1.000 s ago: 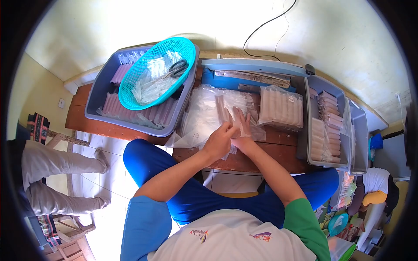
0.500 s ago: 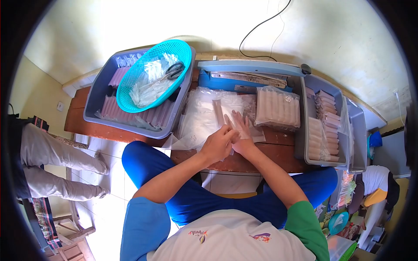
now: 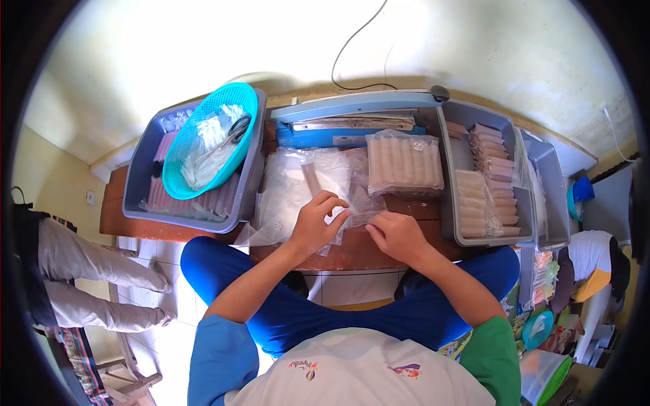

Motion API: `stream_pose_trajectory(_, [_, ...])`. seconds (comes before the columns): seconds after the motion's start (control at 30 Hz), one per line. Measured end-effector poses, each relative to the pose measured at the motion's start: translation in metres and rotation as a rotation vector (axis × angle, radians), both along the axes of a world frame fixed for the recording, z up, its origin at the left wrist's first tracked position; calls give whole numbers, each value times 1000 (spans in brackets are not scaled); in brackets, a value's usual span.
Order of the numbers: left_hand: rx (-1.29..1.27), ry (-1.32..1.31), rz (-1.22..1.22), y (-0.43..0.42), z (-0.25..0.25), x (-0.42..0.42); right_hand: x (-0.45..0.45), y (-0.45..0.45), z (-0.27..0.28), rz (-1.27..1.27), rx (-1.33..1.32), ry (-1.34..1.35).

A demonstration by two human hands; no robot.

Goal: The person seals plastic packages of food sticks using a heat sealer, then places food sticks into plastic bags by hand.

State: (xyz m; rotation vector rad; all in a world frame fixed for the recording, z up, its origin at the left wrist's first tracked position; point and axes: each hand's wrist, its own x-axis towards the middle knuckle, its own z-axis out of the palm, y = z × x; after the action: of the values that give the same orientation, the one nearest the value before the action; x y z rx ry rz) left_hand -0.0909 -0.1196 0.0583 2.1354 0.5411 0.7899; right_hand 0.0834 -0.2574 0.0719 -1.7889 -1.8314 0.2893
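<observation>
1. Far left: a person's legs on the tile floor, clear of the tabletop.
2. Left bin, with pinkish rolls inside. Basket, teal, tilts across its top, bearing loose plastic and scissors.
3. Bags: clear, in a flat, untidy spread just right of that bin. A narrow strip lies on them, beyond the left hand; its long axis runs away from the wearer, far end leaning left. Left hand is the nearer one.
4. Left hand: over the near part of the bags, thumb and index curved into a ring, tips close together. Grip narrow; cannot tell whether film is pinched in it.
5. Film: clear, in the small gap between the hands, right of the left fingertips and left of the right ones (edges hard to trace, so its long axis stays uncertain).
6. Behind the bags: a blue device, long arm lying crosswise.
7. Right hand: fingertips at the film, pointing left. Grip narrow; cannot tell if it is closed on the film.
8. Pack: rolls side by side in clear wrap, beyond the right hand.
9. Right bin: more rolls, some bagged; another bin alongside.
10. Far right: another person, bent over, well apart.
</observation>
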Motion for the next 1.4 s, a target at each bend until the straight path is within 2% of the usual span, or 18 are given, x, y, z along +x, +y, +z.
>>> stream_pose_trajectory(0.27, [22,-77,-126,-11,33,82,75,-9,23,-197,207,22])
stream_pose_trajectory(0.47, [98,-79,-205,-7,40,162,138,-7,39,-427,193,76])
stream_pose_trajectory(0.53, [171,-140,-205,-4,38,189,158,-3,36,-472,251,18])
stream_pose_trajectory(0.77, [221,-119,-181,4,24,263,212,9,16,-630,140,-17])
stream_pose_trajectory(0.9, [300,-71,-200,14,8,303,258,14,-3,-663,165,-75])
stream_pose_trajectory(0.97, [333,-58,-222,19,3,319,271,13,-10,-655,71,-91])
stream_pose_trajectory(1.03, [504,84,-284,22,2,332,282,14,-19,-647,57,-105])
stream_pose_trajectory(1.17, [551,229,-340,35,5,356,304,16,-40,-584,27,-104])
stream_pose_trajectory(1.2, [593,371,-346,37,9,361,308,16,-44,-585,25,-103])
stream_pose_trajectory(1.23, [633,515,-349,38,14,365,312,18,-48,-590,16,-79])
stream_pose_trajectory(1.27, [631,518,-348,39,15,370,316,20,-53,-592,8,-55])
stream_pose_trajectory(1.33, [757,703,-283,36,17,380,323,25,-64,-586,44,-35])
stream_pose_trajectory(1.4, [808,723,-263,33,16,385,328,25,-72,-589,78,-19])
